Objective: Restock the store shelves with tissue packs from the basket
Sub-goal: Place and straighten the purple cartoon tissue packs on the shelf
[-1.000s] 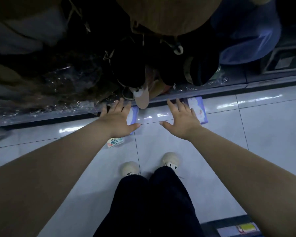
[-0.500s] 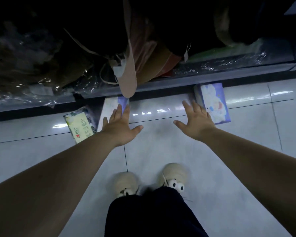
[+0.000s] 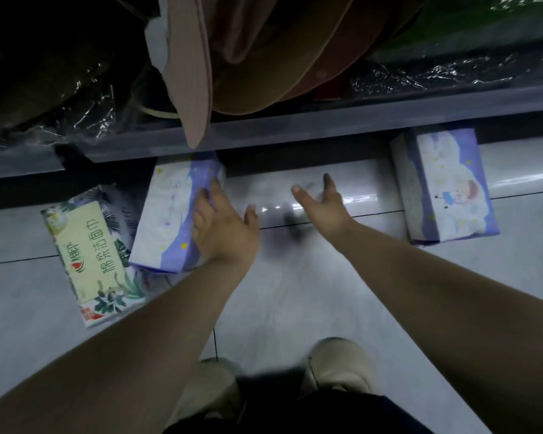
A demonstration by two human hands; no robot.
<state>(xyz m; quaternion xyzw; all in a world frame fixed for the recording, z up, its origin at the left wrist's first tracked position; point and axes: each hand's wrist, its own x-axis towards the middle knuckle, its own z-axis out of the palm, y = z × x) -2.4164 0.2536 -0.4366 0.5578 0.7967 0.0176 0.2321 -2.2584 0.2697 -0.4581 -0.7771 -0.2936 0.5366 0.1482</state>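
Three tissue packs lie on the tiled floor below a grey shelf edge (image 3: pixel 295 130). A purple-and-white pack (image 3: pixel 170 214) lies left of centre, and my left hand (image 3: pixel 223 223) reaches down with straight fingers touching its right side. A cream-and-green pack (image 3: pixel 88 255) with printed lettering lies further left. Another purple-and-white pack (image 3: pixel 442 186) with a cartoon figure lies on the right. My right hand (image 3: pixel 323 205) hovers open over bare floor between the two purple packs, holding nothing. No basket is in view.
Above the shelf edge hang hats (image 3: pixel 248 51) and plastic-wrapped goods (image 3: pixel 44 73), with one pink brim (image 3: pixel 192 89) drooping over the edge. My two light-coloured shoes (image 3: pixel 339 364) stand on the grey floor tiles (image 3: pixel 326 292) near the bottom.
The view has dropped closer to the floor. My left hand has moved onto the left purple pack. My right hand has drawn left, away from the right purple pack.
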